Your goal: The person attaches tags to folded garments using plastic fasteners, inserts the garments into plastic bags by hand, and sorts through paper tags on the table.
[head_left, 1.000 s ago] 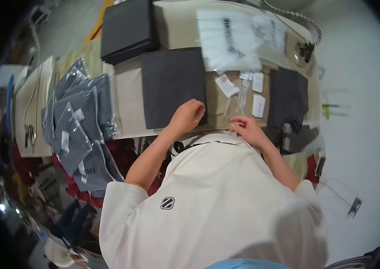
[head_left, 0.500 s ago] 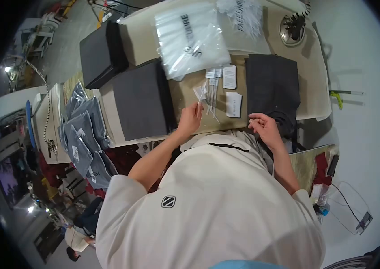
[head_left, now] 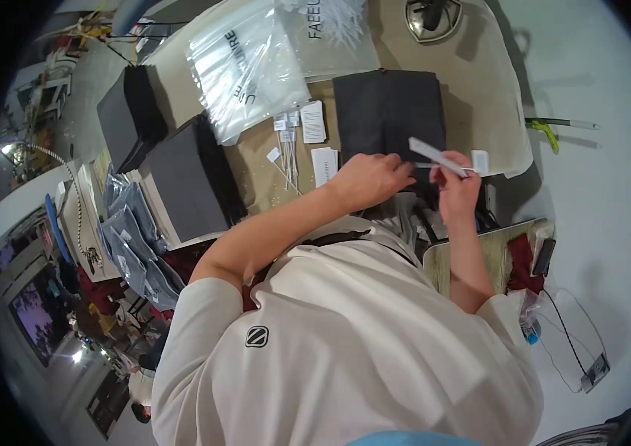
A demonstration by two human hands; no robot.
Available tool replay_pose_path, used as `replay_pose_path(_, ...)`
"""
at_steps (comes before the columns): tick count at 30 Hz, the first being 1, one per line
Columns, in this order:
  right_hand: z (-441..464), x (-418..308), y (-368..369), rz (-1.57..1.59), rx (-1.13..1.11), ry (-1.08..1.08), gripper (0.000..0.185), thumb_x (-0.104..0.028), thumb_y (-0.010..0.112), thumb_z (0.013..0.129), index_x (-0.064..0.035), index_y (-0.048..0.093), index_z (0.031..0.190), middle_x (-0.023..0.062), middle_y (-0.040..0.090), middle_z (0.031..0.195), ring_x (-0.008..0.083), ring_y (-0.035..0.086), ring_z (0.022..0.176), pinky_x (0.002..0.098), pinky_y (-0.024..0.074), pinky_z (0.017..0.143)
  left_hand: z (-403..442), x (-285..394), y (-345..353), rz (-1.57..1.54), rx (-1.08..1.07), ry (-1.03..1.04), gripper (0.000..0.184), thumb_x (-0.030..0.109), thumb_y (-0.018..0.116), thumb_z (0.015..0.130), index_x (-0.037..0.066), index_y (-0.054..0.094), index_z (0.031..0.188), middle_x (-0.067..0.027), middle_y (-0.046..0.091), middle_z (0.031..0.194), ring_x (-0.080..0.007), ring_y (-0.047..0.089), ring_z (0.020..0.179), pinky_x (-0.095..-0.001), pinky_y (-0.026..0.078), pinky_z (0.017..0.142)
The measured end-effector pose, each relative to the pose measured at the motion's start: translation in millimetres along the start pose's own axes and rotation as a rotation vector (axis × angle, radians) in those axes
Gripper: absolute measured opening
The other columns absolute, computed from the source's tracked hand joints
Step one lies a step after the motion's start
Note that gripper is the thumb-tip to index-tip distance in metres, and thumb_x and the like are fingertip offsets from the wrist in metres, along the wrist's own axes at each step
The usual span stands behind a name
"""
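A folded dark grey garment (head_left: 390, 111) lies on the table, with both hands at its near edge. My left hand (head_left: 375, 178) reaches across to the right, its fingers pinched on a thin tag string that stretches toward the other hand. My right hand (head_left: 458, 189) grips a narrow white tag (head_left: 434, 156), seen almost edge-on. A small white label (head_left: 480, 161) shows just right of these fingers. To the left lie several stringed tags (head_left: 288, 145), a stack of printed cards (head_left: 313, 122) and a second stack of cards (head_left: 324, 165).
Printed clear plastic bags (head_left: 248, 74) lie at the back. Two dark folded garment stacks stand left, the nearer stack (head_left: 192, 178) and the farther stack (head_left: 126, 111). Bagged garments (head_left: 137, 253) hang over the left side. An iron (head_left: 433, 21) rests at the back right.
My left hand has moved right from the stringed tags, carrying a tag string to the garment. My right hand has risen and now holds a white tag. The view has shifted right.
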State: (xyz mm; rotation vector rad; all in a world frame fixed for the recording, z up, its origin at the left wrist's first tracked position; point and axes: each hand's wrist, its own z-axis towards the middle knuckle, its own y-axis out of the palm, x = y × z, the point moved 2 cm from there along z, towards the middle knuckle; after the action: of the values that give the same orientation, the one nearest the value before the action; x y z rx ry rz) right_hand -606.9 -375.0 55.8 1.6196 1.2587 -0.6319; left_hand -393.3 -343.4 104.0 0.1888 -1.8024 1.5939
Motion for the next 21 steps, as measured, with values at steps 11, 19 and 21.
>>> replay_pose_path(11,57,6,-21,0.179,-0.022,0.093,0.022,-0.004,0.061,0.101,-0.0008,0.062,0.123,0.0120,0.071,0.096,0.0179,0.068,0.078,0.0274,0.0548,0.069,12,-49,47,-0.946,0.194,-0.910,0.027,0.017,0.068,0.097,-0.008,0.067,0.108,-0.0129,0.074,0.093,-0.0160,0.069,0.070,-0.0306,0.053,0.059)
replay_pose_path(19,69,10,-5,-0.040,-0.057,-0.017,0.022,-0.006,0.059,0.103,0.0000,0.062,0.124,0.0110,0.071,0.097,0.0169,0.068,0.078,0.0267,0.0541,0.068,22,-53,48,-0.814,0.189,-0.924,0.025,0.016,0.070,0.096,-0.008,0.066,0.104,-0.0100,0.073,0.086,-0.0130,0.067,0.065,-0.0266,0.050,0.058)
replay_pose_path(21,70,9,-3,-0.162,-0.078,-0.043,0.023,-0.006,0.058,0.103,0.0008,0.062,0.125,0.0105,0.071,0.096,0.0159,0.067,0.078,0.0264,0.0539,0.069,22,-54,47,-0.787,0.171,-0.902,0.023,0.015,0.070,0.096,-0.006,0.066,0.103,-0.0093,0.073,0.085,-0.0136,0.067,0.065,-0.0269,0.050,0.058)
